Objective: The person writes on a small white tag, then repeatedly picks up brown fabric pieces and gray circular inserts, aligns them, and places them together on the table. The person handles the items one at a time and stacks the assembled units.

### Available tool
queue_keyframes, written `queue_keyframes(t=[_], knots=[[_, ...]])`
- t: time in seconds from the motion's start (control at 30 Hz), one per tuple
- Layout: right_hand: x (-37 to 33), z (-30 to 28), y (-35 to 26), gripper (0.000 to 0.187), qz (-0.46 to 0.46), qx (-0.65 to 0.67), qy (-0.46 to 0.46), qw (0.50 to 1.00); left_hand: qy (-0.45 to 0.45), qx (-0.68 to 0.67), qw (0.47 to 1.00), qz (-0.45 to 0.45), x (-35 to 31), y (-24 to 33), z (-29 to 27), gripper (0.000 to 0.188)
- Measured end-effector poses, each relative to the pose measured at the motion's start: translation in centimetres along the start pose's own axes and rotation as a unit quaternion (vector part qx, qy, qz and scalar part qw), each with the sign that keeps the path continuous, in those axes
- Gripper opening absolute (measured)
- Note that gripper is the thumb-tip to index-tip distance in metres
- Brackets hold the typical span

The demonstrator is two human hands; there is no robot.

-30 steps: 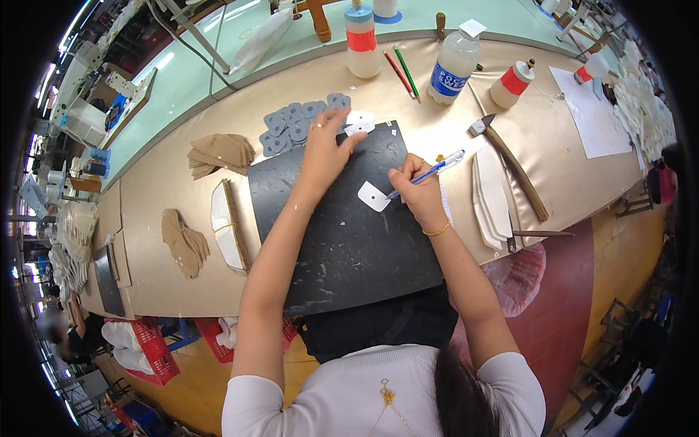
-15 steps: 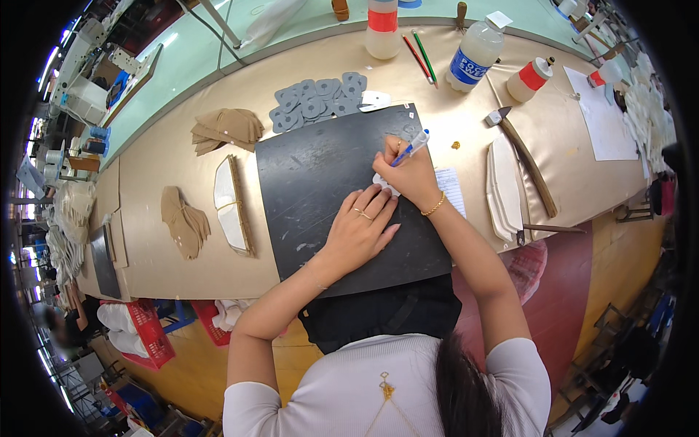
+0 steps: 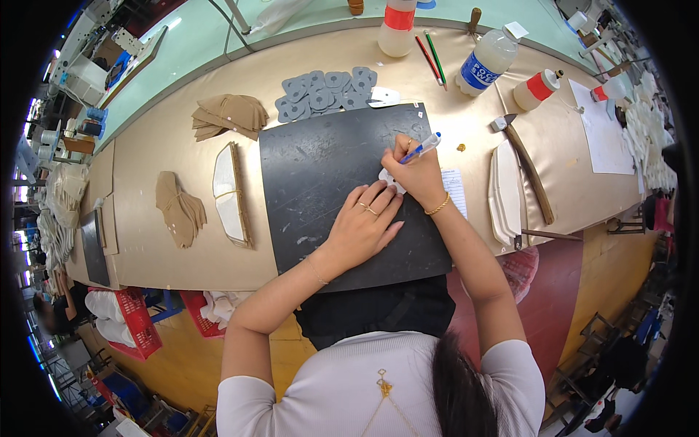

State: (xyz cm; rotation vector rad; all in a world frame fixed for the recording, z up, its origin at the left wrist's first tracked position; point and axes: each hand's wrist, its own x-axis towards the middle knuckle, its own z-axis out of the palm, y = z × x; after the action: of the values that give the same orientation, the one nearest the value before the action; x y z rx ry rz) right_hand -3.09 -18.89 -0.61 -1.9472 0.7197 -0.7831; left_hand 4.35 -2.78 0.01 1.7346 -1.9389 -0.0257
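Observation:
A blue and white pen (image 3: 429, 144) is gripped in my right hand (image 3: 417, 177), tilted over the black board (image 3: 309, 178). Beneath that hand lies a small white cut piece (image 3: 385, 175), partly covered by my fingers; the pen's tip is hidden. My left hand (image 3: 358, 227) rests flat on the board with fingers stretched out, its fingertips pressing on the white piece. A written sheet of paper (image 3: 454, 193) sticks out beside my right wrist. Just past the board's far edge are a pile of grey pieces with holes (image 3: 320, 95) and a white flat piece (image 3: 386, 96).
Brown cut pieces (image 3: 229, 116), a tied brown bundle (image 3: 177, 207) and a tied white stack (image 3: 230, 195) lie left. To the right are white pieces (image 3: 504, 197) and a hammer (image 3: 529, 171). Bottles (image 3: 480, 64) and two pencils (image 3: 435, 58) stand or lie farther back.
The whole view has shifted slightly with my head. Both hands keep nearly the same place on the board, and the pen stays in my right hand.

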Motion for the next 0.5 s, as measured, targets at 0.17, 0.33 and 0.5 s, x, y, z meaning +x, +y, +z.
queue_keyframes(t=[0.17,0.33,0.5], knots=[[-0.27,-0.03,0.27,0.026,0.005,0.006,-0.008,1.0,0.002,0.0,1.0,-0.004,-0.07,0.0,0.06,0.05],[-0.07,0.21,0.05,0.026,-0.009,-0.001,0.019,1.0,-0.001,-0.007,1.0,-0.007,0.03,0.1,-0.17,0.048],[0.04,0.1,0.43,0.027,-0.019,-0.011,0.01,1.0,0.001,-0.005,1.0,-0.008,0.04,0.06,-0.1,0.048]])
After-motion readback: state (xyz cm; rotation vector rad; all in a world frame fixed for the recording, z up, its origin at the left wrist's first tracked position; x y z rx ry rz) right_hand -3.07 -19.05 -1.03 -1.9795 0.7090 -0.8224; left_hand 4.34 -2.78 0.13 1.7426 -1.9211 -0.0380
